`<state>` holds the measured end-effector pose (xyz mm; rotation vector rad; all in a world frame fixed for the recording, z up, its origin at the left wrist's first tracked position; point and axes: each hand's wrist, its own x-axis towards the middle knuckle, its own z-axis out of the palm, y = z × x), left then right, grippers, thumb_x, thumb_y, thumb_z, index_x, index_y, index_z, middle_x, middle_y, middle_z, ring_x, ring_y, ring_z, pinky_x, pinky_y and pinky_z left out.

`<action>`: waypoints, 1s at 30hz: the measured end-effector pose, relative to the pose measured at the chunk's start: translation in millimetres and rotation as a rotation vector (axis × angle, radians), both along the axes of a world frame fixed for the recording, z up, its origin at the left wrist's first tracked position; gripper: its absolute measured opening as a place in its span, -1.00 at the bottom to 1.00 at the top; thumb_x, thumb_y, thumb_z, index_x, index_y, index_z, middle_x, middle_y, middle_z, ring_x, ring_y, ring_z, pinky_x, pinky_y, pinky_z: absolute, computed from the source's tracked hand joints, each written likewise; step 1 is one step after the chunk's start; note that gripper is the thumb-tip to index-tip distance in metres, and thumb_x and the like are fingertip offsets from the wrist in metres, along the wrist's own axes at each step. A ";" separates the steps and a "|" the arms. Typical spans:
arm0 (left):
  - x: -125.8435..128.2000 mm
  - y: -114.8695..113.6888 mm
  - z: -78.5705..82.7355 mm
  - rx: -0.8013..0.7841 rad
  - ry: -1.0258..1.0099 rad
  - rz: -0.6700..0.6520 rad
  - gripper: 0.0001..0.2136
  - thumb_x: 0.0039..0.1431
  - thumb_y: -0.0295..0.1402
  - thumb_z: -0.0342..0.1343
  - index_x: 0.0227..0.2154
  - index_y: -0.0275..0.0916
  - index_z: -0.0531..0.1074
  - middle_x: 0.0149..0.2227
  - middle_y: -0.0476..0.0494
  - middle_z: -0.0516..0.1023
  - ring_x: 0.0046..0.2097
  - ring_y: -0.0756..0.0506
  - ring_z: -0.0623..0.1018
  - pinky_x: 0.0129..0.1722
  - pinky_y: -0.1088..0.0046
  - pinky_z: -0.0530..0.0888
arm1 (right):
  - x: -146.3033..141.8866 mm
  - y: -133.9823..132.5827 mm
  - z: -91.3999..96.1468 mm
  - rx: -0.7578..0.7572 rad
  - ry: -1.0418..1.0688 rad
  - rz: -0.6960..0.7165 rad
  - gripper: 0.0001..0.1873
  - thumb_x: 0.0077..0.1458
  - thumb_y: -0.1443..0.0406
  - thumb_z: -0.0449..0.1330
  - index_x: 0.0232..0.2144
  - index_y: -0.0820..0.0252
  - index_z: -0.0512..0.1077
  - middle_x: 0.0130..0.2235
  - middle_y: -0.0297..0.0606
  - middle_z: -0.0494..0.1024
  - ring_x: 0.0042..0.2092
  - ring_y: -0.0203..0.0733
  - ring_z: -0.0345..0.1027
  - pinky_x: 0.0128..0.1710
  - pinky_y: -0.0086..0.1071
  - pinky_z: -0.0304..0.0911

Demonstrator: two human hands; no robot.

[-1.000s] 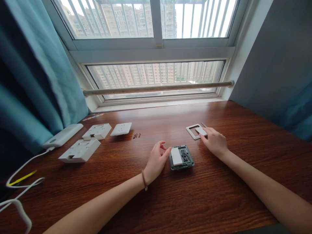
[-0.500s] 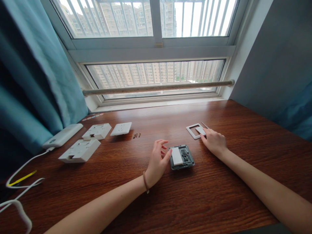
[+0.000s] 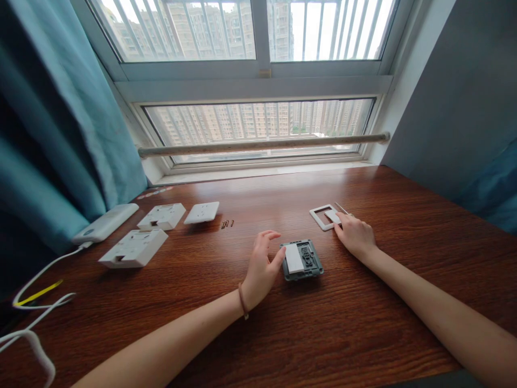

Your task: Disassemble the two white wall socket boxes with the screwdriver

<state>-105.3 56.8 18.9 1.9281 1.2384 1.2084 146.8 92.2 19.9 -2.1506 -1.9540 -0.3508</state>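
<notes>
A grey wall switch body (image 3: 312,260) lies face up on the table, its left half covered by a white rocker (image 3: 294,258) and its right half showing the bare mechanism. My left hand (image 3: 263,265) is beside it with fingers apart and holds nothing; the thumb tip is at the rocker's left edge. Farther right, my right hand (image 3: 357,235) has its thumb and fingers closed at a loose white switch rocker (image 3: 332,216), which lies over the right side of a white square faceplate frame (image 3: 316,214). Some of the right fingertips are hidden.
Several small screws (image 3: 226,223) lie left of centre near a white socket panel (image 3: 202,212). Two white mounting boxes (image 3: 133,248) stand farther left, beside a white power bank (image 3: 105,222) with a cable. A thin rod (image 3: 340,207) lies behind my right hand. A yellow stick (image 3: 40,292) is at left.
The whole view has shifted very slightly. Both hands and the parts keep the same places relative to each other.
</notes>
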 end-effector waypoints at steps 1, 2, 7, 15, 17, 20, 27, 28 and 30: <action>0.0 -0.1 0.1 0.005 0.008 0.000 -0.77 0.12 -0.36 -0.01 -0.14 -0.21 0.29 -0.06 -0.17 0.31 0.02 -0.13 0.32 -0.01 0.31 0.28 | 0.5 0.4 -0.2 0.007 0.010 0.000 -0.67 0.14 0.25 -0.03 -0.06 0.17 0.31 -0.17 -0.08 0.50 -0.27 -0.01 0.44 -0.34 -0.24 0.27; 0.1 -0.3 0.1 0.009 0.013 0.000 -0.77 0.12 -0.36 -0.01 -0.14 -0.22 0.29 -0.06 -0.17 0.31 0.02 -0.13 0.32 -0.01 0.31 0.28 | 0.8 0.6 -0.1 0.022 0.024 0.002 -0.67 0.14 0.26 -0.03 -0.06 0.17 0.32 -0.15 -0.08 0.50 -0.26 0.00 0.44 -0.34 -0.23 0.27; 0.0 -0.8 2.2 -0.033 -0.017 -0.003 -0.78 0.12 -0.33 0.00 -0.15 -0.22 0.31 -0.11 -0.17 0.34 -0.07 -0.12 0.38 -0.10 0.35 0.33 | -6.2 -8.2 6.3 0.261 0.236 0.191 -0.67 0.11 0.27 0.02 -0.05 0.19 0.31 -0.03 -0.15 0.43 -0.23 -0.10 0.41 -0.25 -0.27 0.30; -0.3 -1.5 11.9 -0.007 -0.061 -0.169 -0.84 0.16 -0.30 -0.02 -0.29 -0.24 0.39 -0.12 -0.18 0.34 -0.02 -0.14 0.33 0.03 0.30 0.23 | -46.4 -53.0 6.7 0.331 0.478 0.782 -0.63 0.10 0.33 0.05 -0.01 0.10 0.27 -0.02 -0.18 0.42 -0.29 -0.29 0.43 -0.25 -0.40 0.35; -0.7 -2.4 13.4 -0.015 -0.073 -0.211 -0.82 0.19 -0.30 -0.08 -0.32 -0.26 0.38 -0.15 -0.20 0.33 -0.03 -0.13 0.31 0.03 0.31 0.23 | -51.8 -58.1 4.2 0.361 0.447 0.874 -0.59 0.09 0.36 0.07 0.02 0.09 0.23 -0.03 -0.17 0.43 -0.14 -0.23 0.41 -0.18 -0.39 0.35; -1.4 -3.4 15.8 -0.018 -0.084 -0.254 -0.78 0.22 -0.31 -0.13 -0.37 -0.28 0.37 -0.19 -0.19 0.32 -0.06 -0.12 0.30 0.02 0.31 0.22 | -54.1 -59.8 3.0 0.416 0.463 0.987 -0.53 0.04 0.38 0.14 0.03 0.13 0.21 -0.06 -0.13 0.44 -0.13 -0.20 0.40 -0.18 -0.39 0.36; -2.2 -5.1 19.2 -0.024 -0.048 -0.323 -0.77 0.22 -0.32 -0.13 -0.42 -0.29 0.38 -0.24 -0.18 0.32 -0.12 -0.11 0.29 -0.02 0.32 0.22 | -58.7 -61.9 12.4 0.091 1.081 0.843 -0.79 0.04 0.32 0.16 -0.21 0.17 0.35 -0.35 -0.26 0.46 -0.40 -0.28 0.41 -0.44 -0.43 0.41; -2.2 -5.3 18.5 -0.021 -0.042 -0.337 -0.77 0.21 -0.32 -0.13 -0.42 -0.29 0.37 -0.24 -0.18 0.32 -0.11 -0.11 0.29 -0.02 0.33 0.22 | -60.1 -61.8 13.1 0.000 1.173 0.795 -0.83 0.03 0.30 0.16 -0.26 0.19 0.37 -0.40 -0.28 0.46 -0.42 -0.27 0.41 -0.46 -0.43 0.41; -1.9 -5.1 15.8 -0.010 -0.037 -0.341 -0.80 0.20 -0.32 -0.10 -0.41 -0.28 0.37 -0.22 -0.18 0.33 -0.10 -0.11 0.29 -0.01 0.33 0.22 | -62.1 -60.2 13.6 -0.152 1.290 0.718 -0.83 0.00 0.25 0.18 -0.33 0.21 0.40 -0.44 -0.29 0.47 -0.45 -0.27 0.41 -0.49 -0.43 0.40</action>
